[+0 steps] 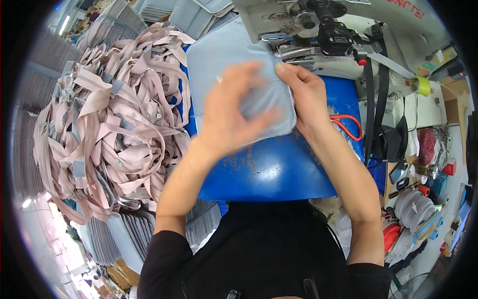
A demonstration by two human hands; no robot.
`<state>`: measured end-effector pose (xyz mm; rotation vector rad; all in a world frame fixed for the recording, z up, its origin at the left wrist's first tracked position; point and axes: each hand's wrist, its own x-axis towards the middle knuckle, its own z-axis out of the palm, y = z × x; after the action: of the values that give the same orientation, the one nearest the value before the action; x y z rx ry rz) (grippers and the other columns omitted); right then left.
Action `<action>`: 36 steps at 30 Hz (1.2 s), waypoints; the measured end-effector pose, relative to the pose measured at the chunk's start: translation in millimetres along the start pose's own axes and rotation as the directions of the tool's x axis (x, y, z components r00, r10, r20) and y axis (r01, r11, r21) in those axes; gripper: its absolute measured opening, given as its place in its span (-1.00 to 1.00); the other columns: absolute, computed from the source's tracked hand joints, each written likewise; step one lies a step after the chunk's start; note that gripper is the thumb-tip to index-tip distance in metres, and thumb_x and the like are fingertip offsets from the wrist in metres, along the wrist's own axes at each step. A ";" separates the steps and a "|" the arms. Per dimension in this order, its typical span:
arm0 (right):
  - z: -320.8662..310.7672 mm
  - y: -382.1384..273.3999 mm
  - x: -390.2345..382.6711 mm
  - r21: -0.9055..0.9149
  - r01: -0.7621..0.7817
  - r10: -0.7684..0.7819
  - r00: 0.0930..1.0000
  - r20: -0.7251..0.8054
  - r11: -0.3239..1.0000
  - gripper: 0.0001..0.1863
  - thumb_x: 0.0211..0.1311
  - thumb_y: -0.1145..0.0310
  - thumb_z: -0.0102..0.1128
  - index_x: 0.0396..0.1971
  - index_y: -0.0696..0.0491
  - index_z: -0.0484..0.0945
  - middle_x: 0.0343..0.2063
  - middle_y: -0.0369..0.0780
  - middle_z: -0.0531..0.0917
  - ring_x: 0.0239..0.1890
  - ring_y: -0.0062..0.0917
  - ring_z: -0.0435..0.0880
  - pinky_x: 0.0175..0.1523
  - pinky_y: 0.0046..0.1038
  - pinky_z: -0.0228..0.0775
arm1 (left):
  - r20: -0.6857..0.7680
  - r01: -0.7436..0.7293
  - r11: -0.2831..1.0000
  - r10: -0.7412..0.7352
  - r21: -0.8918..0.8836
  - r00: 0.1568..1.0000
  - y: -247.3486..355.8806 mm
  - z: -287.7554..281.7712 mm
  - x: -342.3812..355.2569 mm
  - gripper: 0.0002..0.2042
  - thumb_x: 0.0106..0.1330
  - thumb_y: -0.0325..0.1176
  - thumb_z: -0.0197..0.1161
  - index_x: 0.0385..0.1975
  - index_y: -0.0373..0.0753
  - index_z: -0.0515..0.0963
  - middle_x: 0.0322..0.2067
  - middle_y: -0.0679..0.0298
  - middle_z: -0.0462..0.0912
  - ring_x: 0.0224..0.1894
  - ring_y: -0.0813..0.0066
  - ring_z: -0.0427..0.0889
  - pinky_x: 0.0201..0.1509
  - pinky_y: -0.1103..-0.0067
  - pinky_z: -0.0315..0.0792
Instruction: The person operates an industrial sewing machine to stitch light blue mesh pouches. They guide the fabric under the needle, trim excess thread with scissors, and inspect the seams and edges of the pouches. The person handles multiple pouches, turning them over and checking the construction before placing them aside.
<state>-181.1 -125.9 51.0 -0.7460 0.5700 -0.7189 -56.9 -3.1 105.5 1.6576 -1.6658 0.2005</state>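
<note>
A light grey-blue fabric panel [214, 55] with rounded corners and an edged border lies on the blue work surface [259, 174], its far right part beside the sewing machine [318, 30]. My right hand [307, 97] pinches the panel's right edge between thumb and fingers, close to the machine's metal parts. Over the panel's middle is my left hand [231, 109], blurred by motion, with thumb and fingers apart and nothing held. Whether it touches the cloth I cannot tell.
Left of the panel rises a large tangled heap of pale pink zipper tape [119, 119]. Stacks of grey panels [132, 229] stand around it. Red-handled scissors [348, 124] lie right of my right hand. Farther right, several tools and supplies crowd a white surface [416, 209].
</note>
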 end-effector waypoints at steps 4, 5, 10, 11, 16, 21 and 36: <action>-2.5 -0.2 -1.6 -0.016 -0.008 0.008 1.000 -0.002 1.000 -0.72 0.30 0.27 0.48 -0.21 0.19 0.71 -0.37 -0.30 0.72 -0.38 -0.69 0.62 -0.29 -0.55 0.46 | 0.107 -0.158 0.985 0.150 0.075 0.983 33.4 1.4 -18.5 -0.70 0.09 -0.55 0.50 -0.17 -0.28 0.61 0.01 0.08 0.75 0.01 0.16 0.76 0.14 0.40 0.58; -6.0 -3.1 -5.5 -0.025 -0.033 0.033 0.999 -0.002 0.999 -0.74 0.30 0.27 0.48 -0.23 0.16 0.71 -0.39 -0.33 0.71 -0.38 -0.70 0.61 -0.29 -0.55 0.46 | 0.105 -0.191 0.979 0.183 0.077 0.977 28.3 0.6 -18.2 -0.72 0.11 -0.57 0.49 -0.19 -0.29 0.61 -0.01 0.06 0.76 -0.01 0.16 0.77 0.11 0.40 0.59; -11.8 10.9 -44.3 -0.580 0.339 -0.337 0.934 0.116 0.741 -0.76 0.25 0.27 0.48 -0.28 0.13 0.69 -0.47 -0.39 0.61 -0.40 -0.73 0.55 -0.31 -0.57 0.39 | -0.088 -0.144 0.989 0.145 0.014 0.985 21.6 -9.6 -12.5 -0.81 0.17 -0.67 0.43 -0.27 -0.35 0.60 -0.12 0.05 0.80 -0.15 0.23 0.80 -0.03 0.48 0.63; -14.5 13.1 -48.6 -0.583 0.326 -0.327 0.939 0.107 0.744 -0.79 0.23 0.32 0.46 -0.29 0.15 0.69 -0.45 -0.38 0.64 -0.42 -0.75 0.54 -0.35 -0.61 0.33 | -0.065 -0.175 0.985 0.175 0.003 0.982 19.1 -9.6 -11.6 -0.82 0.17 -0.68 0.42 -0.28 -0.35 0.60 -0.13 0.05 0.80 -0.16 0.23 0.80 -0.05 0.48 0.63; -21.7 18.2 -58.7 -0.254 0.121 -0.122 0.992 0.013 0.959 -0.88 0.32 0.43 0.36 -0.25 0.17 0.70 -0.44 -0.35 0.69 -0.44 -0.78 0.58 -0.35 -0.68 0.43 | 0.121 -0.426 0.902 0.415 0.077 0.902 24.5 4.7 -8.5 -0.77 0.01 -0.69 0.45 -0.35 -0.32 0.62 -0.20 0.18 0.80 -0.20 0.24 0.77 -0.15 0.46 0.64; -17.0 17.9 -62.1 -0.145 0.098 -0.098 0.995 0.007 0.985 -0.87 0.40 0.47 0.28 -0.17 0.19 0.71 -0.41 -0.33 0.73 -0.41 -0.77 0.64 -0.30 -0.65 0.54 | 0.145 -0.446 0.884 0.427 0.141 0.892 22.3 8.1 -3.2 -0.82 0.01 -0.51 0.33 -0.33 -0.25 0.65 -0.24 0.32 0.76 -0.18 0.38 0.73 -0.27 0.47 0.55; 20.3 15.2 2.5 0.009 0.135 -0.130 0.966 -0.225 0.991 -0.82 0.24 0.44 0.48 -0.26 0.24 0.74 -0.40 -0.31 0.74 -0.39 -0.76 0.58 -0.28 -0.64 0.39 | 0.093 -0.285 0.949 0.274 0.139 0.957 0.9 11.8 19.4 -0.88 0.20 -0.55 0.39 -0.29 -0.26 0.65 -0.16 0.22 0.80 -0.11 0.25 0.77 -0.05 0.38 0.60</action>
<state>-160.0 -111.7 51.1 -0.6894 0.7194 -0.9405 -59.7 -25.4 109.3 1.5450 -1.9816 0.4191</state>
